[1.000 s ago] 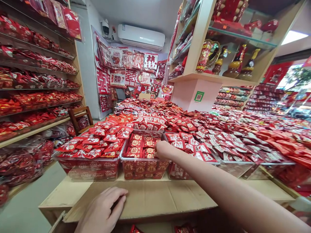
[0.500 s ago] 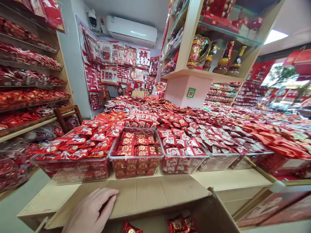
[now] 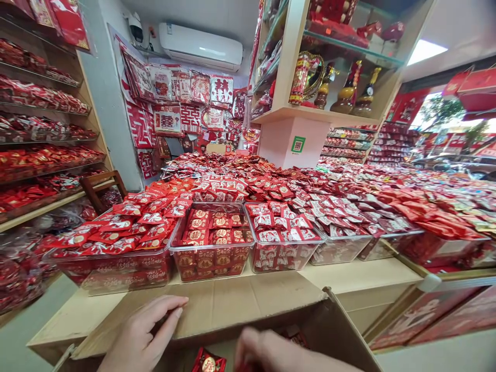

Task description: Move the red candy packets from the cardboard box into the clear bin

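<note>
My left hand [image 3: 141, 333] rests on the folded-out flap of a cardboard box [image 3: 240, 307], fingers curved and pressed on the flap, with nothing in them. My right hand [image 3: 267, 351] is at the bottom edge, blurred, reaching down into the open box among red sweet packets [image 3: 209, 361]; its fingers do not show clearly. Just beyond the box, a clear plastic tub [image 3: 211, 258] holds stacked red and gold packets.
More clear tubs of red packets [image 3: 287, 243] stand side by side on a wooden counter [image 3: 360, 276], and heaps of red packets cover the table behind. Shelves of red goods [image 3: 42, 155] line the left wall. A pillar with a QR sticker [image 3: 297, 143] rises at the middle.
My right hand left the tub of red and gold packets, went out of view, and now comes back low into the cardboard box. The view has shifted slightly. The left hand stays on the flap.
</note>
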Motion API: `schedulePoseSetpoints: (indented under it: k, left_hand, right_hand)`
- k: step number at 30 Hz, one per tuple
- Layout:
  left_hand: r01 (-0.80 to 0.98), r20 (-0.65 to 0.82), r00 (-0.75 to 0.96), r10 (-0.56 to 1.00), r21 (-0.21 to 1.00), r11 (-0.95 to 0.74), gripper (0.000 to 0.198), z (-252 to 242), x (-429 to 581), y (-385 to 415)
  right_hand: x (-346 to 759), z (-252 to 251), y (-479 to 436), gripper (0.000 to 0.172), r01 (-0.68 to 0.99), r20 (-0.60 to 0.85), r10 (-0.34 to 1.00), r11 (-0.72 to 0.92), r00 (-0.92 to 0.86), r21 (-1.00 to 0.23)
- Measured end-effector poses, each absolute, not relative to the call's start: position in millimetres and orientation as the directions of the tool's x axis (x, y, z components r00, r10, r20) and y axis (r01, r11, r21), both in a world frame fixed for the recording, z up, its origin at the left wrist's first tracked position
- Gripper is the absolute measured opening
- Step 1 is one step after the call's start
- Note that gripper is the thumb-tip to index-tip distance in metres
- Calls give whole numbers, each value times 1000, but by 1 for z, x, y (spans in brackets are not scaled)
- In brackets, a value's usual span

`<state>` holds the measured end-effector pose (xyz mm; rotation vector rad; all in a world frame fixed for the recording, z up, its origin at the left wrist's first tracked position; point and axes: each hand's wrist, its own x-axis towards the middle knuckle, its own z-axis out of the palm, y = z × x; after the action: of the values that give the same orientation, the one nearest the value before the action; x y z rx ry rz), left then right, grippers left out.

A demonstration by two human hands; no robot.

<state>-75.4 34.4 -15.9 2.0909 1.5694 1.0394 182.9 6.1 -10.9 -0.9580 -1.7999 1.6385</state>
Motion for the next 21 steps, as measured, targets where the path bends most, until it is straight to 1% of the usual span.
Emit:
schedulePoseSetpoints:
  k: [2,3,5,6,8,12,15,17,19,21]
  left_hand:
    - [488,220,132,966,834,-257,27,-6,-62,27]
    - [376,151,160,975,905,-202,30,-1,-54,23]
    - [275,86,222,971,950,-147,32,6,-39,16]
    - [261,62,254,965,957,-130,31,8,-33,14]
    - [258,12,259,966,963,-81,28,7,-26,11]
    - [241,-79,221,972,970,24,28,-5,-26,12]
    - [216,-94,220,971,975,45,30,-7,-25,10]
    - [202,-83,189,979,978,44,29,-4,-24,8]
    - [220,-57,152,987,975,22,26,-1,-24,5]
    - [270,-31,130,991,963,-5,24,2,-26,2]
  right_hand:
    - [173,0,16,39,-1,-86,797,-108,-598,-994]
    - [168,5,21,42,-101,-77,806,-167,-587,-981]
    - [159,13,28,43,-264,-55,819,-247,-572,-932]
    - [156,15,30,42,-306,-48,824,-263,-565,-915]
    - [151,15,32,39,-350,-62,829,-301,-556,-887]
    - [148,4,29,37,-343,-120,840,-342,-529,-875]
    - [150,-3,29,39,-290,-99,865,-270,-492,-918]
    - [151,-6,28,39,-220,-84,876,-211,-475,-952]
    - [152,-7,26,35,-125,-84,886,-157,-457,-980]
    - [152,-7,23,28,7,-38,901,-39,-432,-999]
